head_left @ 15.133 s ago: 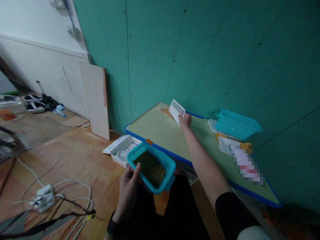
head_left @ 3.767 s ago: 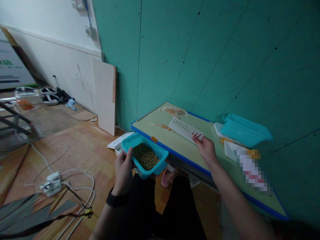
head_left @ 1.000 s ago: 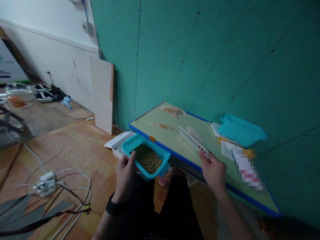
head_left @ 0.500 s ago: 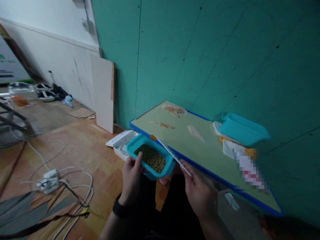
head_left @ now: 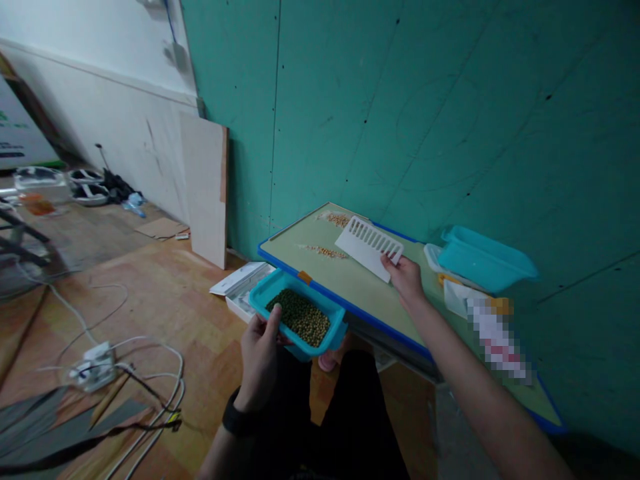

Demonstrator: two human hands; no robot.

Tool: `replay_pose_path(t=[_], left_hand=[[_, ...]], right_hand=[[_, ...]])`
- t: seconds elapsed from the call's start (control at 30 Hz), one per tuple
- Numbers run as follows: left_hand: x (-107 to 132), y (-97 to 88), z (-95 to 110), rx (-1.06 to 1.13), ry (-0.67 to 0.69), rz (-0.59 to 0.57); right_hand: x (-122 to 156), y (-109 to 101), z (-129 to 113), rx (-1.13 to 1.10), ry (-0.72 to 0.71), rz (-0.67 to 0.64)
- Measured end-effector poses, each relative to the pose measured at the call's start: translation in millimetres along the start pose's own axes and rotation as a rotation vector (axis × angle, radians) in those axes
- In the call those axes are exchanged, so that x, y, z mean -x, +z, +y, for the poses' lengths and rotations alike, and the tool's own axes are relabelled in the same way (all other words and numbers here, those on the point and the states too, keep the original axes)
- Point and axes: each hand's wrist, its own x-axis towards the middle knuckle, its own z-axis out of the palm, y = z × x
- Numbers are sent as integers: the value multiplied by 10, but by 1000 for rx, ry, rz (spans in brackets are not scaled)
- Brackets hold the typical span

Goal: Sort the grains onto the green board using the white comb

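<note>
My left hand (head_left: 260,353) grips the near corner of a teal plastic tub (head_left: 336,325) filled with green beans (head_left: 301,317), held just below the table's front edge. My right hand (head_left: 406,277) reaches over the green table (head_left: 350,280) and pinches one end of a white slotted scraper board (head_left: 369,247), held above the tabletop. Beyond the board lie a thin row of yellowish beans (head_left: 325,251) and a further pile of them (head_left: 338,218) at the table's far corner.
A second teal tub (head_left: 485,260) sits at the table's right on white trays, against the green wall. An open white box (head_left: 240,287) lies on the wooden floor by the table. Cables and a power strip (head_left: 93,367) spread at left.
My right hand carried the white board from the tub at the table's front edge back out over the table toward the bean piles. The left hand kept the tub almost still.
</note>
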Motion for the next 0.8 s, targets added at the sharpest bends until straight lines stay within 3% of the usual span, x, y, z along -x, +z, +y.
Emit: replay_pose_path(t=[0.23, 0.8], left_hand=[[0, -21, 12, 9, -20, -11], [6, -37, 13, -9, -34, -9]], right_hand=[[11, 35, 10, -159, 207, -1], [56, 12, -127, -233, 385, -100]])
